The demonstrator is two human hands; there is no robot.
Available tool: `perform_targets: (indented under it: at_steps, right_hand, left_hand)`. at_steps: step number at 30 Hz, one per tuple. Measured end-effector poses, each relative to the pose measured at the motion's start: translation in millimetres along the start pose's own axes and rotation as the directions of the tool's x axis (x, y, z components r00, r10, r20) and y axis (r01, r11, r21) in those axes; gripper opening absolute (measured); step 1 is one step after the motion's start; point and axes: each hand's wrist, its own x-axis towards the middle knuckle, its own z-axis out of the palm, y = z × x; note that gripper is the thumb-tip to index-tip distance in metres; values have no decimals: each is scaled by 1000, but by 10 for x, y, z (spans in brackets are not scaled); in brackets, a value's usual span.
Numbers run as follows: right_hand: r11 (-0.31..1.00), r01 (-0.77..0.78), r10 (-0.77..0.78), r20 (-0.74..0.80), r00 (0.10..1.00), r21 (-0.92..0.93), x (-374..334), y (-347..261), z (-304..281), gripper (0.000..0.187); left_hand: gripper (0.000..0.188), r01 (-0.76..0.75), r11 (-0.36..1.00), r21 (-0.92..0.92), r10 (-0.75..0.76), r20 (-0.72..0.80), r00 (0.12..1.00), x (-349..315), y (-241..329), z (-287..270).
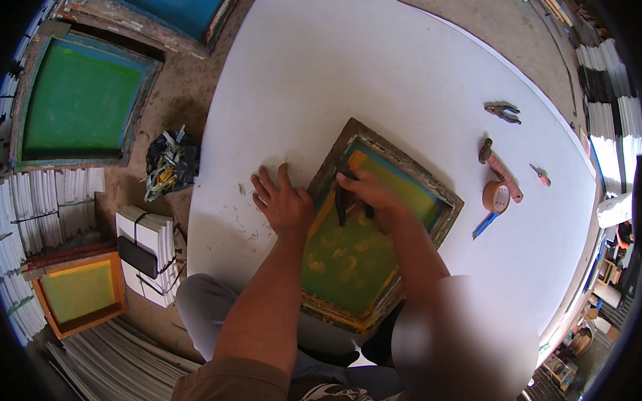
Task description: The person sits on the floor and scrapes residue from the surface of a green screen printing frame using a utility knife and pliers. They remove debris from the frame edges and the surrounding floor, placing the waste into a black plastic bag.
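A worn wooden screen-printing frame [440, 226] with yellow-green mesh [347, 272] lies tilted on the white tabletop, its near end at my lap. My right hand [372, 196] is over its upper left part, closed on a dark two-handled tool [340, 205] that looks like pliers. The tool's jaws are hidden by the hand. At the frame's left side, my left hand [284, 203] has its fingers spread, its thumb side against the wooden edge. Small scraps [249, 235] are scattered on the tabletop beside it.
Pliers [504, 112], a hammer [502, 171], a tape roll [496, 197], a blue cutter [485, 226] and a small screwdriver [541, 174] lie to the right. More framed screens [84, 100], a black bag of scraps [172, 163] and a tied white stack [149, 254] with a phone stand left.
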Motion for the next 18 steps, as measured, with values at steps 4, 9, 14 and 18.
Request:
perform_targets:
  at_steps: [4,9,14,18]
  right_hand:
    - [989,-52,62,77,995,-137,4,-28,-195,49]
    - [948,-85,108,58,992,-308,-33,-166,-197,48]
    - [929,-79,91,15,996,-361,44,-164,-194,48]
    - [922,-98,101,-12,995,-374,38,-218,-176,48]
  left_hand:
    - [61,-17,1000,26,17,-3,1000,-5,30,-18]
    - [58,-9,1000,-8,9,-14,1000,-3,17,-14]
    - [60,8,1000,-18,-8,33,999,9,31,-43]
    - [62,-3,1000,7,3,16,1000,3,5,-15]
